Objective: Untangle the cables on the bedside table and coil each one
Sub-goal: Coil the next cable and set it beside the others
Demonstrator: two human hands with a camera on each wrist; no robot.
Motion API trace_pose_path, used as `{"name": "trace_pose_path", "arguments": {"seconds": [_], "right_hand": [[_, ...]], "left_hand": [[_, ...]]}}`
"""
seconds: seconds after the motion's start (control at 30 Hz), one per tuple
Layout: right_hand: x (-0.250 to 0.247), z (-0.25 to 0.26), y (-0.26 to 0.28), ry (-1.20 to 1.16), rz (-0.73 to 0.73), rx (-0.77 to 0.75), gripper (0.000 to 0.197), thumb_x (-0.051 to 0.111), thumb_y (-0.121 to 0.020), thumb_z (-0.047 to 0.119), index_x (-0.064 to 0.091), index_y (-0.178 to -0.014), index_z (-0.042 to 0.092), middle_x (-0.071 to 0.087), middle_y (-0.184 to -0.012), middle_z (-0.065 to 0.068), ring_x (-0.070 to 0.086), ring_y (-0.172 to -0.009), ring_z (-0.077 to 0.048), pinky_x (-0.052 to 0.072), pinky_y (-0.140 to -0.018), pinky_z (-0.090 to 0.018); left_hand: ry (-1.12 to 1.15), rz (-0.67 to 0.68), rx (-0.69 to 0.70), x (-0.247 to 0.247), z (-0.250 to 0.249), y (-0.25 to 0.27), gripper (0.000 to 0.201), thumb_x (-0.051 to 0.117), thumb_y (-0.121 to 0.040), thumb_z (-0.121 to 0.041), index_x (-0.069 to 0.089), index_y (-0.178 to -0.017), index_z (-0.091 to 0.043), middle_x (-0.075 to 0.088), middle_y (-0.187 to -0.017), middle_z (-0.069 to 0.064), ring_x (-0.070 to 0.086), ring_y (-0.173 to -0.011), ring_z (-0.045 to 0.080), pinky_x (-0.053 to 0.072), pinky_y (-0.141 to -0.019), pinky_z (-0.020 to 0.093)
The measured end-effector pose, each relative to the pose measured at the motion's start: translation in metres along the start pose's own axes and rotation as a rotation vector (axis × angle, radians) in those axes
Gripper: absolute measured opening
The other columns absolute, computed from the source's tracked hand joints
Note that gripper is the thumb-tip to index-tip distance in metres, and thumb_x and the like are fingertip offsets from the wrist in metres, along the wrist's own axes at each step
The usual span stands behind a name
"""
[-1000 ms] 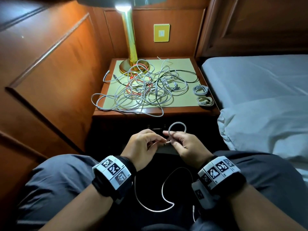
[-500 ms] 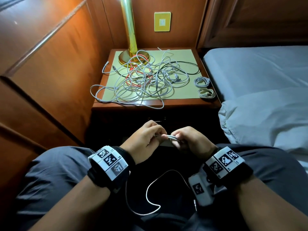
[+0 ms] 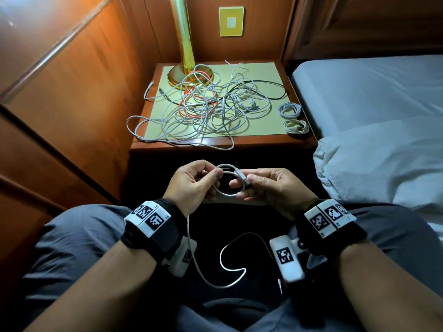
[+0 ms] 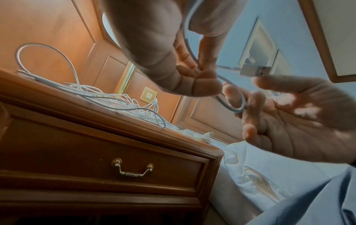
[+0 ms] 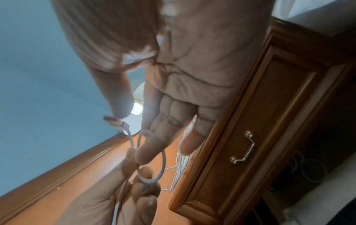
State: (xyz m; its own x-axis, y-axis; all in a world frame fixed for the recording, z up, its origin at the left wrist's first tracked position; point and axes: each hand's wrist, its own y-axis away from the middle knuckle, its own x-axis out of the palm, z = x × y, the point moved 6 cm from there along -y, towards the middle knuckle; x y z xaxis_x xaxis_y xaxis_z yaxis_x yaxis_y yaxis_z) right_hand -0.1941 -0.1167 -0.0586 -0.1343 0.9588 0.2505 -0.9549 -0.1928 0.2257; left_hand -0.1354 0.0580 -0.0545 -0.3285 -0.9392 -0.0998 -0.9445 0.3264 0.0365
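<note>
Left to right from where I'm watching: my left hand (image 3: 191,182) sits over the lap, just in front of the bedside table (image 3: 182,146), thumb and index pinching a white cable (image 3: 225,180) where its small loop crosses itself; other fingers curled under it. The cable is thin, round, white w/ a pale grey USB-A plug (image 4: 254,71) w/ a metal tip. I count 1 full loop made so far, roughly upright between both hands, plug lying along the loop's top and pointing toward the right hand. The rest of it drops from the left hand, long axis running down toward me, then snakes in an S across the dark gap between the knees; far end is near the right wrist, connector type too small to tell. My right hand (image 3: 271,188) holds the other side: thumb tip touching the plug, index poked through the loop, remaining fingers loosely spread and relaxed, palm open. On the table top: 1 big tangle (image 3: 203,109) of mostly white leads w/ 1 red-orange strand and 1 black strand, spreading from the lamp base (image 3: 189,77) at the back-left to the front edge, 1 loop overhanging the left edge. Can't count individual leads in it. At the right edge, front-right corner, 2 finished coils (image 3: 292,117) lie one behind the other, close together.
</note>
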Motion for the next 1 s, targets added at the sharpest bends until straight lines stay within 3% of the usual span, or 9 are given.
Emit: {"name": "trace_pose_path", "arguments": {"seconds": [0.13, 0.27, 0.37, 0.47, 0.57, 0.7, 0.87, 1.0], "right_hand": [[-0.001, 0.000, -0.001, -0.017, -0.055, 0.005, 0.027, 0.065, -0.082, 0.027, 0.076, -0.103, 0.015, 0.075, -0.100, -0.014, 0.073, -0.074, -0.018, 0.053, -0.081, -0.036], [-0.003, -0.003, -0.002, 0.049, -0.065, 0.015, 0.037, 0.073, -0.077, 0.028, 0.071, -0.110, 0.013, 0.075, -0.099, -0.015, 0.071, -0.074, -0.019, 0.054, -0.075, -0.032], [-0.002, -0.006, -0.004, 0.052, -0.046, 0.021, 0.039, 0.075, -0.078, 0.020, 0.067, -0.116, 0.014, 0.071, -0.098, -0.015, 0.069, -0.076, -0.019, 0.053, -0.072, -0.030], [-0.001, -0.008, -0.007, 0.025, -0.063, 0.033, 0.036, 0.071, -0.083, 0.013, 0.066, -0.118, 0.013, 0.069, -0.096, -0.015, 0.069, -0.074, -0.021, 0.053, -0.072, -0.032], [-0.001, -0.007, -0.008, -0.019, -0.093, 0.033, 0.023, 0.056, -0.098, 0.015, 0.064, -0.119, 0.012, 0.072, -0.090, -0.010, 0.069, -0.070, -0.019, 0.052, -0.071, -0.034], [-0.001, -0.004, -0.007, 0.014, -0.121, -0.024, 0.031, 0.059, -0.087, 0.032, 0.069, -0.112, 0.016, 0.074, -0.091, -0.007, 0.069, -0.071, -0.016, 0.055, -0.064, -0.025], [-0.003, -0.003, -0.007, 0.053, -0.129, -0.065, 0.029, 0.062, -0.087, 0.026, 0.070, -0.112, 0.016, 0.076, -0.097, -0.008, 0.069, -0.073, -0.016, 0.056, -0.063, -0.024], [-0.003, -0.003, -0.006, 0.071, -0.091, -0.023, 0.024, 0.056, -0.098, 0.016, 0.068, -0.118, 0.017, 0.075, -0.107, -0.009, 0.070, -0.081, -0.019, 0.054, -0.069, -0.028]], "left_hand": [[-0.049, 0.017, 0.003, 0.002, 0.000, 0.001, 0.018, 0.066, -0.095, -0.017, 0.065, -0.080, -0.006, 0.063, -0.064, 0.004, 0.056, -0.049, 0.016, 0.057, -0.054, 0.033], [-0.162, 0.026, 0.035, 0.002, -0.001, 0.002, 0.014, 0.066, -0.095, -0.017, 0.070, -0.084, -0.010, 0.066, -0.066, 0.003, 0.059, -0.051, 0.017, 0.057, -0.055, 0.034], [-0.226, 0.018, 0.079, 0.002, -0.003, 0.002, 0.010, 0.068, -0.094, -0.018, 0.073, -0.086, -0.020, 0.067, -0.067, 0.001, 0.059, -0.050, 0.016, 0.054, -0.055, 0.029], [-0.281, 0.024, 0.146, 0.002, -0.008, 0.004, 0.019, 0.065, -0.095, -0.013, 0.074, -0.090, -0.029, 0.066, -0.070, 0.000, 0.059, -0.052, 0.014, 0.056, -0.056, 0.029], [-0.374, 0.039, 0.236, 0.004, -0.013, 0.006, 0.017, 0.063, -0.096, -0.010, 0.077, -0.102, -0.019, 0.062, -0.074, -0.001, 0.060, -0.053, 0.009, 0.055, -0.057, 0.024], [-0.443, 0.024, 0.325, 0.006, -0.018, 0.006, 0.018, 0.064, -0.096, -0.013, 0.077, -0.108, -0.010, 0.063, -0.076, 0.000, 0.062, -0.054, 0.008, 0.051, -0.057, 0.016], [-0.466, 0.002, 0.376, 0.005, -0.018, 0.005, 0.016, 0.063, -0.097, -0.017, 0.077, -0.102, -0.012, 0.067, -0.074, -0.002, 0.063, -0.055, 0.008, 0.055, -0.057, 0.024], [-0.464, -0.028, 0.327, 0.001, -0.014, 0.001, 0.015, 0.062, -0.098, -0.018, 0.077, -0.097, -0.014, 0.067, -0.071, -0.007, 0.064, -0.056, 0.008, 0.057, -0.058, 0.029]]}}
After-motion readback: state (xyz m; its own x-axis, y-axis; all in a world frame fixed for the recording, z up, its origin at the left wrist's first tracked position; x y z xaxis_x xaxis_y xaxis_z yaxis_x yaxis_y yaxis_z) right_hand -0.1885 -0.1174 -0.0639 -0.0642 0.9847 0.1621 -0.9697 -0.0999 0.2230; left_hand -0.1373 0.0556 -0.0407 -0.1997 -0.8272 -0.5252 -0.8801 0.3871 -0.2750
